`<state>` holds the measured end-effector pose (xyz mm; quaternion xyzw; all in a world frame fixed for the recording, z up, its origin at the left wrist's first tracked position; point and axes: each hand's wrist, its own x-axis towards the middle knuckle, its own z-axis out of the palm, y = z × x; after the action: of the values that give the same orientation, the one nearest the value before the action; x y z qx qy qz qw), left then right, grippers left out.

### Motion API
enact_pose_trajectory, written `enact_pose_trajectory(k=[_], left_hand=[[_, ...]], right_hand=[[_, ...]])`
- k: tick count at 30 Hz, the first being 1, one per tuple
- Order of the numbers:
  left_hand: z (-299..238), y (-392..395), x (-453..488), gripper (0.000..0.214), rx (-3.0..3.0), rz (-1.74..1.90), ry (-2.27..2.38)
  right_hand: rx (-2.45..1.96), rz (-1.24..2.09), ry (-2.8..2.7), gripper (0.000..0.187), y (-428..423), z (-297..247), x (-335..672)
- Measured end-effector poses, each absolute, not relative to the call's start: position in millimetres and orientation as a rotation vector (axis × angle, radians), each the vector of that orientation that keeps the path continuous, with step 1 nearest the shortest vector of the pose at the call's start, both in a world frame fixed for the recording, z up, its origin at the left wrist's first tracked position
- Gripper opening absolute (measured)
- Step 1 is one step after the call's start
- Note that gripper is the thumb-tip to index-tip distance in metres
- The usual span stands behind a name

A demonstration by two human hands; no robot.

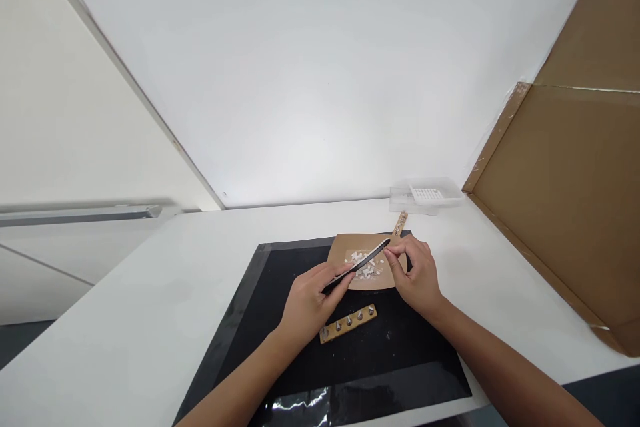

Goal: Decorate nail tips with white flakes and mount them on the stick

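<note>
Mat (400, 357) up front, tray (430, 195) back by the wall (300, 80)

So the mat's on the table (115, 327), with a near strip (349, 323) lying on it. Just behind that there's a board (343, 245), loose bits (369, 269) on top, and a far strip (401, 221) beyond its back right. Left hand (311, 297) has a stick (367, 257) angled over the bits; right hand (416, 273) is at the board's right. Cardboard (565, 193) stands along the right.
</note>
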<state>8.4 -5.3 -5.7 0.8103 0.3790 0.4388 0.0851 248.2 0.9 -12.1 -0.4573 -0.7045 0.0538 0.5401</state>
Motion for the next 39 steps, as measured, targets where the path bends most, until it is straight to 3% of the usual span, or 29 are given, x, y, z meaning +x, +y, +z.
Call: enact_pose_trajectory(k=[39], left_hand=[[-3.1, -9.1, 9.9, 0.013, 2.798, 1.313, 1.047]], right_hand=[[-1.21, 0.065, -1.815, 0.018, -3.3, -13.1, 240.7]])
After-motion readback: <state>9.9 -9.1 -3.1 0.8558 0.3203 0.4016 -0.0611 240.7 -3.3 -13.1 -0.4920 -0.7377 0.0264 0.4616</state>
